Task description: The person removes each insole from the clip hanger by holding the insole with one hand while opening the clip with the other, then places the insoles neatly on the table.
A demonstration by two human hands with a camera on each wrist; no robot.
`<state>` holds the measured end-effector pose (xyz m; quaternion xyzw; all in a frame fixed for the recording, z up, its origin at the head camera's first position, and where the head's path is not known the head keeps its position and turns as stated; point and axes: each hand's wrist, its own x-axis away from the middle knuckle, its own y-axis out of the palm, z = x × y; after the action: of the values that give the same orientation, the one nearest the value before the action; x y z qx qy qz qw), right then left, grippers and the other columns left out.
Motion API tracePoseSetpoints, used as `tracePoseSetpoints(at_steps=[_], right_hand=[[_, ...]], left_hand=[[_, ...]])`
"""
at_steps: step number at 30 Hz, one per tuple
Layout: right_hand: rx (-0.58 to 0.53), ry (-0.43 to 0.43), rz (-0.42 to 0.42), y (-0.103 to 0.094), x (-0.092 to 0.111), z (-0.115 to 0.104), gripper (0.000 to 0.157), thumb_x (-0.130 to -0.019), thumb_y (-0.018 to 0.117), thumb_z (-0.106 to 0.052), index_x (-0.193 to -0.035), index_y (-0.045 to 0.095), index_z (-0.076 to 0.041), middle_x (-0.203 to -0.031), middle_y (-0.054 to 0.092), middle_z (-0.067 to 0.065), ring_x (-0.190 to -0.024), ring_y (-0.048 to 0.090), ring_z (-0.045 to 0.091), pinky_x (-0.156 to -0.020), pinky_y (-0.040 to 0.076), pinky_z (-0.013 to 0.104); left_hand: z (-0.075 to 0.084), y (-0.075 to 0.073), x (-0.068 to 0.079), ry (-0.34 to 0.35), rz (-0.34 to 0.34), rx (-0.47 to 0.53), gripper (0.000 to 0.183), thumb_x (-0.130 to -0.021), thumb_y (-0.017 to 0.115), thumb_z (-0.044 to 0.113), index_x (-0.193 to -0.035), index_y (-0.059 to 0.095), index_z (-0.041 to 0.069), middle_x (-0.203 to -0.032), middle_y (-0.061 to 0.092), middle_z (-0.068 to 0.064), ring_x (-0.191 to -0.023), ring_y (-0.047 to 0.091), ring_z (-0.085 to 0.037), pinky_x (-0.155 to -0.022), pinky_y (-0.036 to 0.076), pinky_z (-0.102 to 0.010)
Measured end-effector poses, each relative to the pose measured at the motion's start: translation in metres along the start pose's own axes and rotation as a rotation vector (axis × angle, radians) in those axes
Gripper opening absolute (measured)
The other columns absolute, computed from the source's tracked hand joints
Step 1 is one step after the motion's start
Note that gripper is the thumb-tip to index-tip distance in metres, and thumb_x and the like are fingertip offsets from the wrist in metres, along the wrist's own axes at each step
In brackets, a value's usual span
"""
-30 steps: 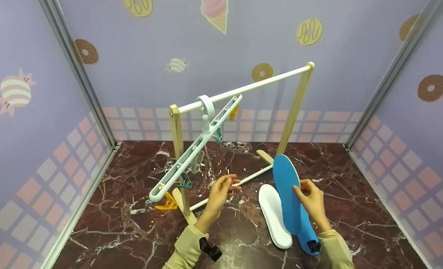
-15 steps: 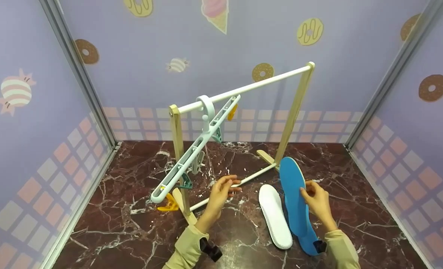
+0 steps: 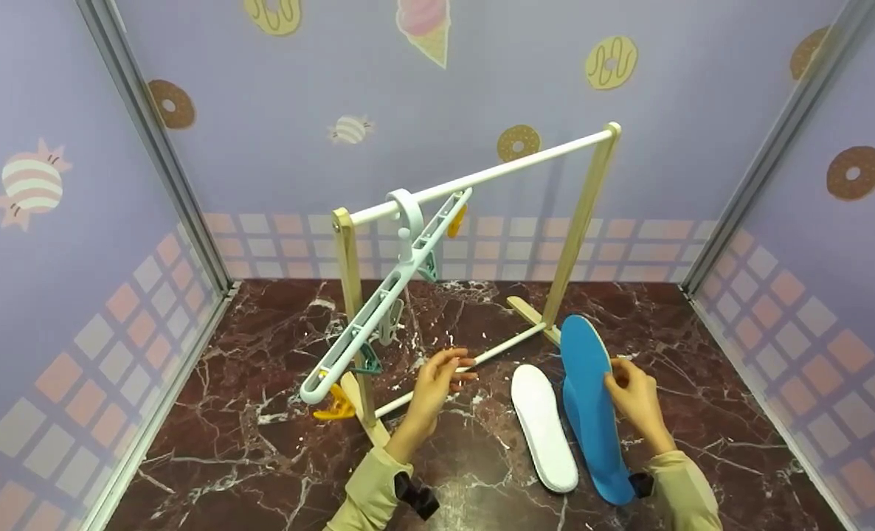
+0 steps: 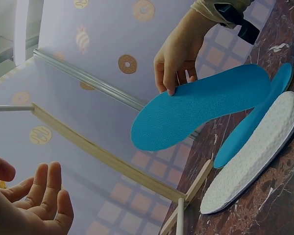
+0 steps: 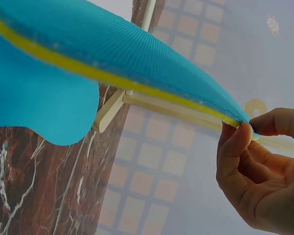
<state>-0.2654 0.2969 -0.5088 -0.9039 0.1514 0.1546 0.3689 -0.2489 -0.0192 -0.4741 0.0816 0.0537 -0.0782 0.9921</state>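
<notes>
My right hand (image 3: 638, 398) pinches the edge of a blue insole (image 3: 589, 369) between thumb and fingers. In the right wrist view this insole (image 5: 137, 58) shows a yellow layer along its edge. It is tilted up over a second blue insole (image 4: 235, 139) that lies on the marble table and is largely covered in the head view. A white, fuzzy insole (image 3: 544, 428) lies just to the left of the blue pair. My left hand (image 3: 434, 383) is held beside the rack's lower bar, palm turned inward, fingers loosely bent around nothing.
A wooden rack with a white top rail (image 3: 511, 166) stands behind my hands. From the rail hangs a pale green hanger (image 3: 389, 291) with several clips, among them a yellow clip (image 3: 336, 402). Patterned purple walls (image 3: 275, 177) enclose the table on three sides.
My right hand has moved right and slightly down, lowering the blue insole over the other one. The hanger has swung slightly. My left hand has stayed about where it was.
</notes>
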Motion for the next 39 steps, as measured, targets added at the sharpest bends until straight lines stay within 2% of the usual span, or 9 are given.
tracePoseSetpoints(at_steps=[4, 10, 16, 21, 24, 28, 31, 35, 39], right_hand=[[0.036, 0.026, -0.027, -0.002, -0.002, 0.003, 0.023, -0.078, 0.055, -0.001, -0.099, 0.063, 0.002, -0.071, 0.064, 0.014, -0.059, 0.053, 0.012, -0.055, 0.041, 0.022], [0.056, 0.041, -0.065, -0.004, -0.003, 0.007, 0.027, -0.079, 0.053, -0.001, -0.104, 0.062, 0.005, -0.08, 0.066, 0.019, -0.069, 0.06, 0.023, -0.059, 0.045, 0.026], [0.067, 0.033, -0.072, -0.004, -0.005, 0.013, 0.025, -0.08, 0.054, -0.002, -0.103, 0.062, 0.005, -0.082, 0.066, 0.019, -0.072, 0.06, 0.023, -0.061, 0.046, 0.027], [0.073, 0.017, -0.09, -0.005, -0.006, 0.018, 0.024, -0.08, 0.054, -0.001, -0.103, 0.062, 0.007, -0.084, 0.066, 0.022, -0.074, 0.062, 0.028, -0.062, 0.048, 0.031], [0.075, 0.014, -0.102, -0.004, -0.005, 0.02, 0.024, -0.08, 0.055, 0.0, -0.102, 0.061, 0.008, -0.085, 0.066, 0.024, -0.077, 0.063, 0.033, -0.064, 0.05, 0.037], [0.083, 0.015, -0.124, -0.003, -0.003, 0.023, 0.025, -0.081, 0.055, -0.001, -0.103, 0.06, 0.01, -0.087, 0.065, 0.027, -0.08, 0.063, 0.036, -0.067, 0.051, 0.042], [0.091, 0.015, -0.137, -0.001, -0.002, 0.025, 0.025, -0.081, 0.056, -0.002, -0.103, 0.06, 0.01, -0.086, 0.065, 0.025, -0.076, 0.063, 0.034, -0.064, 0.051, 0.039], [0.097, 0.019, -0.147, 0.002, 0.0, 0.028, 0.024, -0.08, 0.058, -0.002, -0.101, 0.062, 0.009, -0.083, 0.066, 0.022, -0.072, 0.062, 0.029, -0.061, 0.048, 0.031], [0.101, 0.008, -0.154, 0.004, 0.001, 0.03, 0.023, -0.08, 0.059, -0.001, -0.101, 0.063, 0.008, -0.083, 0.066, 0.021, -0.072, 0.062, 0.028, -0.06, 0.048, 0.03]], left_hand=[[0.0, 0.0, 0.001, -0.008, 0.0, 0.006, 0.03, -0.095, 0.038, 0.011, -0.116, 0.047, -0.008, -0.105, 0.061, -0.021, -0.075, 0.063, -0.003, -0.063, 0.045, -0.019], [-0.002, 0.0, 0.002, -0.003, -0.003, 0.025, 0.029, -0.094, 0.038, 0.01, -0.115, 0.047, -0.008, -0.098, 0.063, -0.011, -0.081, 0.065, -0.014, -0.065, 0.045, -0.023], [-0.002, 0.001, 0.003, -0.009, -0.005, 0.033, 0.029, -0.095, 0.037, 0.009, -0.115, 0.047, -0.009, -0.096, 0.064, -0.006, -0.076, 0.063, -0.006, -0.065, 0.045, -0.021], [-0.002, 0.0, 0.004, 0.001, -0.01, 0.031, 0.029, -0.095, 0.036, 0.009, -0.114, 0.047, -0.009, -0.095, 0.064, -0.005, -0.077, 0.064, -0.007, -0.065, 0.046, -0.023], [-0.003, 0.0, 0.004, 0.007, -0.015, 0.027, 0.029, -0.095, 0.036, 0.009, -0.114, 0.047, -0.01, -0.096, 0.064, -0.006, -0.077, 0.063, -0.006, -0.064, 0.046, -0.022], [-0.003, 0.001, 0.004, -0.002, -0.015, 0.03, 0.029, -0.095, 0.037, 0.009, -0.115, 0.047, -0.009, -0.102, 0.062, -0.019, -0.078, 0.063, -0.008, -0.065, 0.045, -0.021], [-0.003, 0.001, 0.004, -0.001, -0.015, 0.027, 0.03, -0.095, 0.037, 0.009, -0.115, 0.046, -0.01, -0.106, 0.059, -0.024, -0.079, 0.064, -0.008, -0.065, 0.045, -0.021], [-0.002, 0.001, 0.005, 0.005, -0.017, 0.02, 0.031, -0.095, 0.036, 0.01, -0.116, 0.045, -0.011, -0.105, 0.06, -0.023, -0.077, 0.063, -0.005, -0.065, 0.045, -0.021], [-0.002, 0.001, 0.006, 0.001, -0.016, 0.027, 0.031, -0.095, 0.037, 0.009, -0.117, 0.044, -0.011, -0.107, 0.059, -0.024, -0.076, 0.062, -0.004, -0.065, 0.045, -0.021]])
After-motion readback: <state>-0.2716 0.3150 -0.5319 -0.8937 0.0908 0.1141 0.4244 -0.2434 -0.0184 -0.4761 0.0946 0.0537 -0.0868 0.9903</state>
